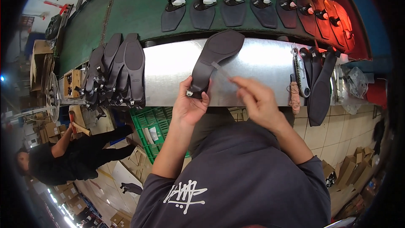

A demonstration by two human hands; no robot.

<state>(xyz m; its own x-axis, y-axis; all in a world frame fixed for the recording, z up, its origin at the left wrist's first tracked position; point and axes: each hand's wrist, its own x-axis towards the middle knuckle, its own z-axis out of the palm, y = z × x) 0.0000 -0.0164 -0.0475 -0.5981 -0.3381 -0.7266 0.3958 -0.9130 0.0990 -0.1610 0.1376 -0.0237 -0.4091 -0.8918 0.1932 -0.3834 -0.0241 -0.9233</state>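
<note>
The left hand's [188,109] thumb and fingers are closed around the narrow heel end of a black shoe sole [209,58], gripping it from both sides. The right hand's [260,104] thumb and index finger pinch a thin, translucent strip [222,70], the other fingers loosely curled. The strip's tip lies over the sole's narrow middle; whether it touches cannot be told. The sole is above the middle of the metal desk [164,65], underside up, its broad toe pointing far and slightly right.

On the left of the desk lies a pile of black soles [116,74], beside a small wooden box [72,83]. On the right are a metal hand tool [301,78], a pink-wrapped handle [294,95] and another cluster of black soles [321,88], one overhanging the near edge.

Beyond the desk, a green conveyor belt [135,6] carries a row of black sandals [233,4], red-lit at right. Below the desk, near left, is a green crate [166,116]. Farther left, another person [71,156] grasps a wooden-handled tool [82,129].
</note>
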